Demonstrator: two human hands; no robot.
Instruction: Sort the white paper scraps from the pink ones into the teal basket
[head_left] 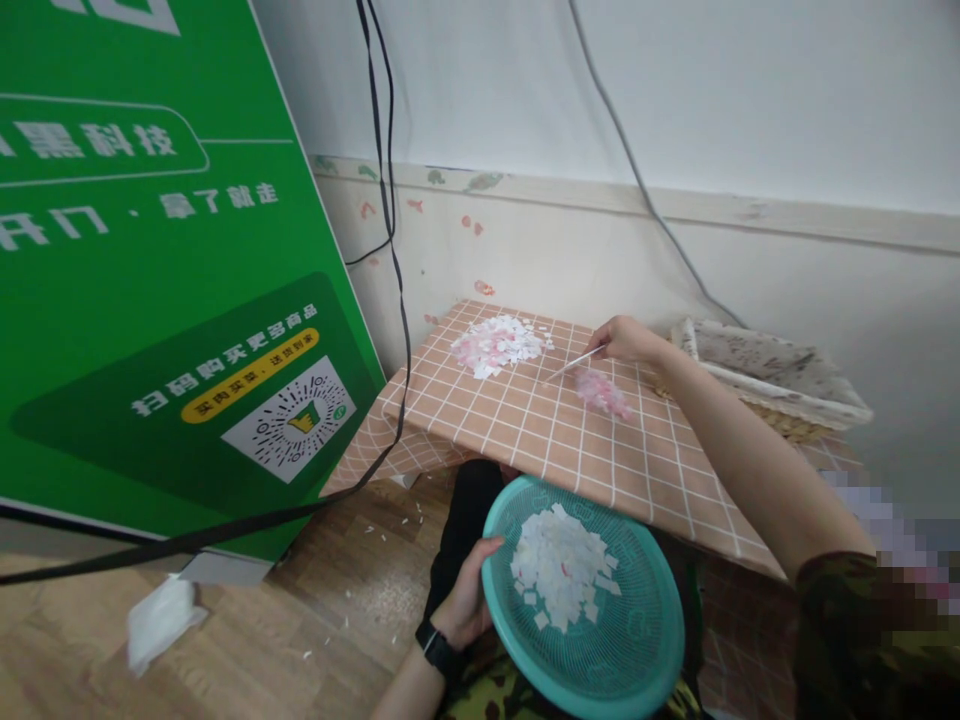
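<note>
My left hand [471, 594] grips the left rim of a teal plastic basket [645, 640], thumb over the edge, held below the table's front edge. Inside the basket lies a heap of small white paper pieces [562, 565], a few with reddish marks. Over the table, my right hand [624, 340] is closed on a thin white stick [574, 365] that points down to the left. Its tip is close to the cloth, between a pile of white and pink paper pieces [501, 343] and a smaller pink pile [602, 394].
A brown checked tablecloth [517, 430] covers the table against the wall. At the back right stands a lined wicker basket [772, 375]. A black cable [401, 330] hangs across the left side, before a green printed panel [172, 300]. White scraps and a white bag [161, 620] lie on the floor.
</note>
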